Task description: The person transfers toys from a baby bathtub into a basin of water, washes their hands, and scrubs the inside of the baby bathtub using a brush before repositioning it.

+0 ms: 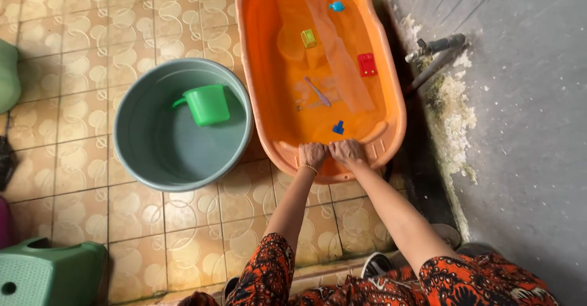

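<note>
Tub (269,86), one, orange, upper centre of the frame, holds water and small toys: two blue, one red, one yellow. Left hand (312,155) and right hand (347,152) both curl closed over its near rim. One grey basin (140,153) at left holds one green dipper (206,104).

Orange-and-black patterned sleeves (269,269), and what looks like a thin gold bracelet (308,168).

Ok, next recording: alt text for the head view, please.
Both hands, left hand and right hand, grip the near rim of an orange tub holding water and small plastic toys. Beside it on the tiled floor stands a grey basin with a green scoop.
</note>
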